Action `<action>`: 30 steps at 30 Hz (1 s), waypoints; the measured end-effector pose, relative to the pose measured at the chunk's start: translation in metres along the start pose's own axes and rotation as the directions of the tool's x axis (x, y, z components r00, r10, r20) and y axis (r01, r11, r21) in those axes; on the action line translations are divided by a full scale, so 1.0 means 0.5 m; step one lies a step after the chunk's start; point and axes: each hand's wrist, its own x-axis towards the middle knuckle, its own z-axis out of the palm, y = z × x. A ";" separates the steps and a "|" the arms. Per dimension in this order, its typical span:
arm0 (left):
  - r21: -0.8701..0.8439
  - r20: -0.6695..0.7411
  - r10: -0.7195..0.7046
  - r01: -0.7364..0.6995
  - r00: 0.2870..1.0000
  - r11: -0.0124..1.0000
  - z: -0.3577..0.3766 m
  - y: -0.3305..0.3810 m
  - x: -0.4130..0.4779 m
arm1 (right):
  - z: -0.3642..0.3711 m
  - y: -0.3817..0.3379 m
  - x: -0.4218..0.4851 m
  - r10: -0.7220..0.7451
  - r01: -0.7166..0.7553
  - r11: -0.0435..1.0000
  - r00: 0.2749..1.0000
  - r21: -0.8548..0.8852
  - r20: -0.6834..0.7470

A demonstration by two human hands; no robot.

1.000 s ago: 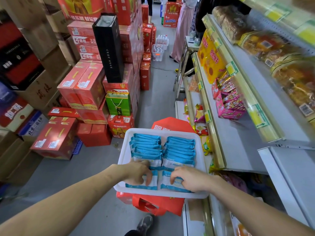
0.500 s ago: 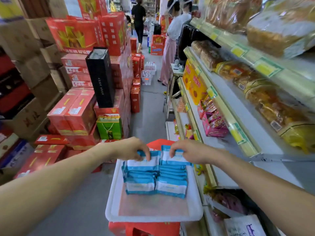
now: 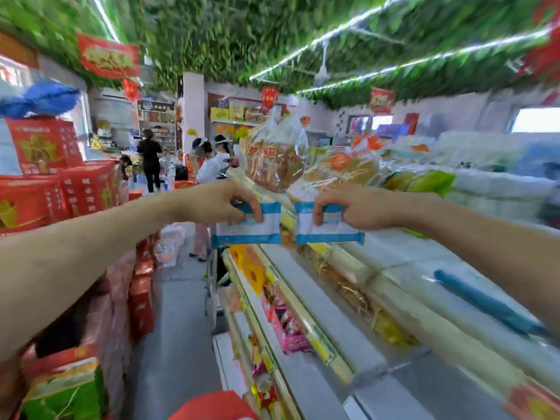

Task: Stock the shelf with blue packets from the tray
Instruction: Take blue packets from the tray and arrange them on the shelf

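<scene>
Aloft: left grip point(image 3: 216, 204) pinches left blue packet point(image 3: 253, 230); right grip point(image 3: 359, 210) pinches right blue packet point(image 3: 328, 231).

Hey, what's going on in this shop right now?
A person is stocking shelves. Their left hand grips one bunch of blue packets, and their right hand grips another bunch. Both bunches are held in the air near the bagged bread. Neither bunch is on a shelf yet.

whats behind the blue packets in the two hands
Bagged bread shows above the left packet and right packet, pinched by the left hand and right hand. What lies directly behind each packet is covered, and the picture is blurred.
</scene>
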 end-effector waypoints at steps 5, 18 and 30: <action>-0.073 -0.022 0.293 -0.294 0.956 0.953 0.017 0.197 0.177 | -0.126 0.106 -0.212 0.224 -0.225 0.974 0.970 -0.002 -0.098; -0.228 0.149 0.744 -0.709 0.652 0.667 0.241 0.700 0.417 | -0.177 0.195 -0.838 0.799 -0.810 0.582 0.587 -0.079 -0.131; -0.384 0.178 0.863 -0.774 0.474 0.504 0.354 0.873 0.427 | -0.075 0.153 -0.950 0.887 -0.886 0.461 0.460 0.052 -0.035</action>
